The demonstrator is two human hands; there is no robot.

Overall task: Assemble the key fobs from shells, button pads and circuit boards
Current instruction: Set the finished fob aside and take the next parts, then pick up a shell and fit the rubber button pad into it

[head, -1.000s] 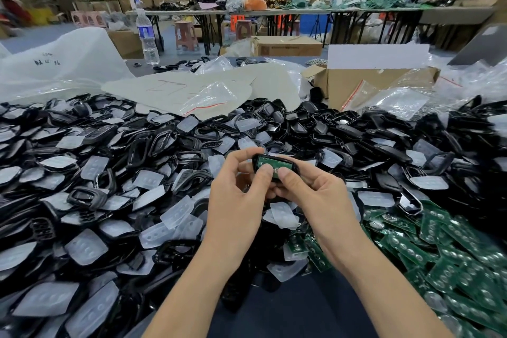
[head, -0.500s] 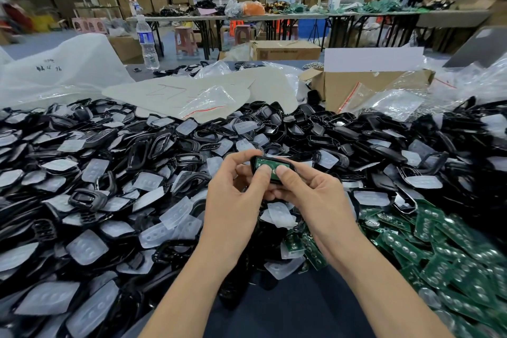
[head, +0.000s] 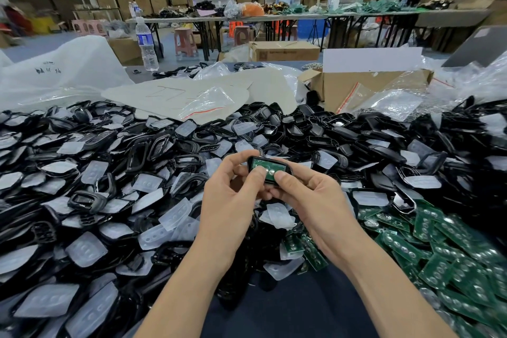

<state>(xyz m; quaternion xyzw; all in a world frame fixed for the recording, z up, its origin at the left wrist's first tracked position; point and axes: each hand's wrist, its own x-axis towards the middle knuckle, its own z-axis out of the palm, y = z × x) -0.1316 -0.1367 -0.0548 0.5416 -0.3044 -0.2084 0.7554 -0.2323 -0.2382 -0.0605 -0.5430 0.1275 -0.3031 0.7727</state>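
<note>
**Fob still in both hands, barely changed**

I see little change from half a second ago. Left hand (head: 230, 200) and right hand (head: 315, 200) still grasp the shell (head: 288, 168). Both thumbs (head: 259, 173) press the green board (head: 262, 163) seated in it and cover its near edge. Left of the shell: loose shells (head: 153, 151) and pads (head: 175, 219). Right of it: spare boards (head: 439, 250). Beyond it: box (head: 356, 85) and bottle (head: 146, 44).

Two hands: left hand (head: 227, 200), right hand (head: 315, 200). One shell (head: 287, 169) between them, one circuit board (head: 259, 164) in it. Heaps of loose shells (head: 164, 151), button pads (head: 175, 217), loose boards (head: 439, 250): beyond counting. One water bottle (head: 146, 44), one carton (head: 365, 88).
</note>
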